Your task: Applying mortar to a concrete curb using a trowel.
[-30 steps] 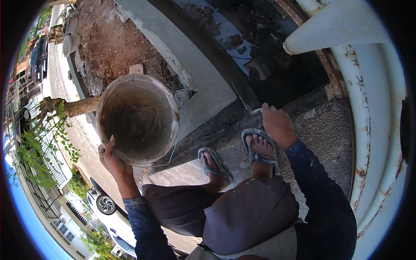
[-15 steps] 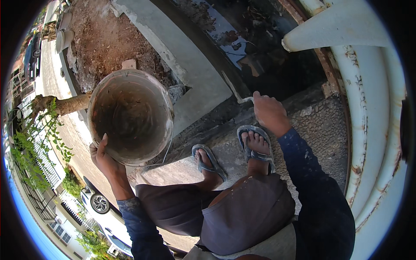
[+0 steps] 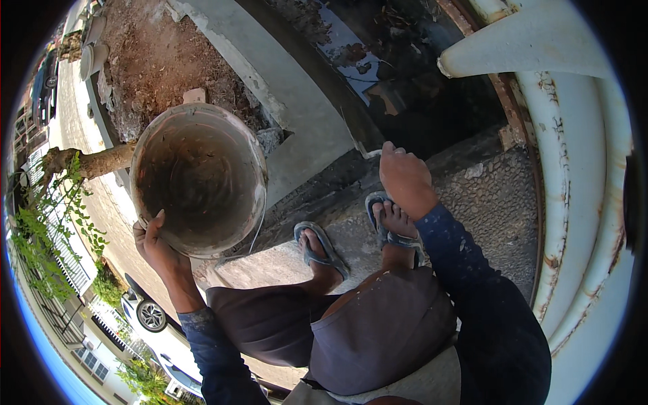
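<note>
My left hand (image 3: pixel 162 251) grips the near left rim of a mortar-stained bucket (image 3: pixel 233 138), thumb over the edge and fingers outside. The bucket is tipped so that its mouth faces me; brown-grey residue coats the inside, and its thin wire handle hangs at the right. My right hand (image 3: pixel 406 179) is closed round the handle of a trowel (image 3: pixel 368 154), whose bent metal neck shows at the fingers. The trowel's blade appears nearly edge-on, along the dark inner side of a low concrete wall (image 3: pixel 307 121), close to its near corner. The handle is hidden in my fist.
Beyond the wall lies a dark channel with water (image 3: pixel 418 101). White rusty pipes (image 3: pixel 560 169) run along the right. My sandalled feet (image 3: pixel 320 250) stand on rough concrete. Reddish soil (image 3: pixel 162 54), a tree branch (image 3: pixel 101 164) and a parked white car (image 3: pixel 152 320) are at left.
My right hand has moved a little left with the trowel, nearer the wall's corner. The left hand keeps its grip on the bucket rim. The whole view has shifted slightly.
</note>
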`<state>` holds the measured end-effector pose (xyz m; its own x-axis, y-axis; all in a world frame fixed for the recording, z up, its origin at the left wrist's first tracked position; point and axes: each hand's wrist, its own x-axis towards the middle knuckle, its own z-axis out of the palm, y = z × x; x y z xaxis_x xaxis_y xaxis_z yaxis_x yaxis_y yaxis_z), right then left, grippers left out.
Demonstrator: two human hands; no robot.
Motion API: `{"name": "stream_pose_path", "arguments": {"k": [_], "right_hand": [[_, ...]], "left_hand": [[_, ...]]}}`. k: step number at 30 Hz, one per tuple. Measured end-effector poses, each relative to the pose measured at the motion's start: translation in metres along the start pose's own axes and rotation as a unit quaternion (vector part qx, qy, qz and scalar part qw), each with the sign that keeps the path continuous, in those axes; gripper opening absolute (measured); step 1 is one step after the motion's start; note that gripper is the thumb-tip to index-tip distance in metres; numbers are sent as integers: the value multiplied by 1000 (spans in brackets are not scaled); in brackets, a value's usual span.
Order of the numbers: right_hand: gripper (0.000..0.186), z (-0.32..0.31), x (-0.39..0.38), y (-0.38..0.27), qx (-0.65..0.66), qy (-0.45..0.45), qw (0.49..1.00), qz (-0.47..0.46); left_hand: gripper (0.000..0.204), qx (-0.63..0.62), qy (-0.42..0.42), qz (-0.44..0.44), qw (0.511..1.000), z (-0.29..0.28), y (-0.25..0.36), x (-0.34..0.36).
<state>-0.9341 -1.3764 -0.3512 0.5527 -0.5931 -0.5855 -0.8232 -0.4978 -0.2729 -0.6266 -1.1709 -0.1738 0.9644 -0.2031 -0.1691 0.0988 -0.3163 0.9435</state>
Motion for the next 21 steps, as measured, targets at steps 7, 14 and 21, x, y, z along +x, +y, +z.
{"name": "stream_pose_path", "arguments": {"k": [7,14,21], "right_hand": [[14,-31,16,25,24,24,999,1],[13,3,2,20,14,-14,1000,-21],[15,-33,25,3,26,0,999,-22]], "left_hand": [[15,-3,10,3,1000,-4,0,2],[15,15,-8,17,1000,-4,-1,2],[15,22,8,9,1000,-7,-1,2]]}}
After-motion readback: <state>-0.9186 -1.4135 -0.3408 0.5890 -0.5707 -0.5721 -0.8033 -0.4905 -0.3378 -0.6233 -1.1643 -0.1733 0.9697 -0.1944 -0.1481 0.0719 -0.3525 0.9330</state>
